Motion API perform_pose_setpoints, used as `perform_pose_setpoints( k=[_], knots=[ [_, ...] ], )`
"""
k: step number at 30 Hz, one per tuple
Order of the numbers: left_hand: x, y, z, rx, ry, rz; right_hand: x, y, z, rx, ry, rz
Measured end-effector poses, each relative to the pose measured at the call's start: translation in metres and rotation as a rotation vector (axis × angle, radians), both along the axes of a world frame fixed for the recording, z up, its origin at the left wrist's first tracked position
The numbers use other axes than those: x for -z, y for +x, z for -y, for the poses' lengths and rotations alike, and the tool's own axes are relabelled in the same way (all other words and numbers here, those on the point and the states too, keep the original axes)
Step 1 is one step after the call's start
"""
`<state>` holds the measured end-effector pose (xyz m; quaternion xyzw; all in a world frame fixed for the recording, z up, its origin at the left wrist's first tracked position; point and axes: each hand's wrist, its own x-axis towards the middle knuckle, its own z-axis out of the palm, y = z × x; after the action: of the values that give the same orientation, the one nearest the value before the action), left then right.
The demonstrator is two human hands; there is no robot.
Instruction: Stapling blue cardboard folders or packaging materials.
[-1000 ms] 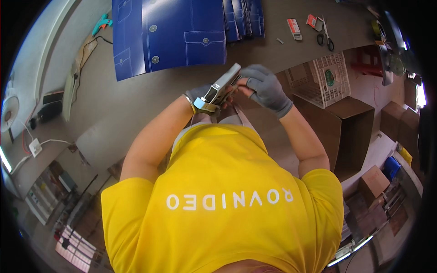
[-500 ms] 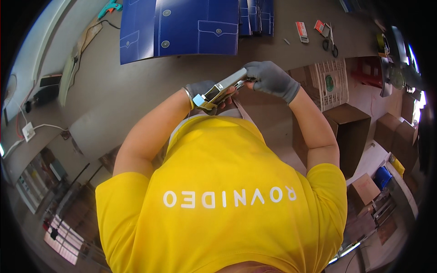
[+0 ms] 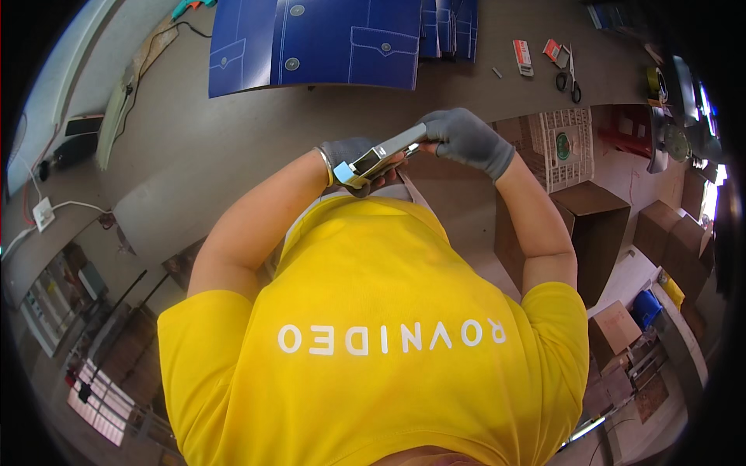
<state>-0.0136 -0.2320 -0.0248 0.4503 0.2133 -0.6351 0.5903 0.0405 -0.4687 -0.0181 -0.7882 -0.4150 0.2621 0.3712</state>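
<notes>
Folded silver box [image 3: 378, 158], a slim shiny piece with a pale blue end, sits between two grey-gloved hands held up over the grey table [image 3: 225, 147], close to the yellow shirt [image 3: 373, 334]. The left hand [image 3: 347, 155] cups its lower end with fingers curled round it; the right hand [image 3: 465, 138] pinches the upper end, fingertips closed on the edge. It looks to me like the folding or closing stage of the box, and the next move would call for a steady grip at the low end while the top edge is pressed home. Beyond the hands, flat dark blue cardboard sheets [image 3: 326, 39], printed with pocket shapes and round buttons, lie fanned across the far table. To the right of them sit a small red and white packet [image 3: 522, 56] and scissors [image 3: 569, 74]. Lower right, a white plastic crate [image 3: 571, 147] rests above open brown cartons [image 3: 594, 225].
</notes>
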Motion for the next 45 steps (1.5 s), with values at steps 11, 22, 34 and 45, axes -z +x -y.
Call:
perform_pose_setpoints(
  k=[11,22,34,45],
  knots=[
    [0.010,-0.007,-0.005,0.010,-0.052,0.037,0.004,-0.014,0.000,0.101,0.069,-0.061],
    [0.001,0.002,0.010,0.141,0.173,0.477,-0.010,-0.073,-0.044,0.756,0.727,-0.729],
    [-0.006,-0.012,0.039,0.112,0.254,0.916,-0.009,-0.060,-0.016,0.890,0.894,-0.683],
    [-0.044,-0.042,0.021,0.014,-0.032,1.149,-0.019,-0.040,-0.013,1.020,1.151,-0.831]
  ],
)
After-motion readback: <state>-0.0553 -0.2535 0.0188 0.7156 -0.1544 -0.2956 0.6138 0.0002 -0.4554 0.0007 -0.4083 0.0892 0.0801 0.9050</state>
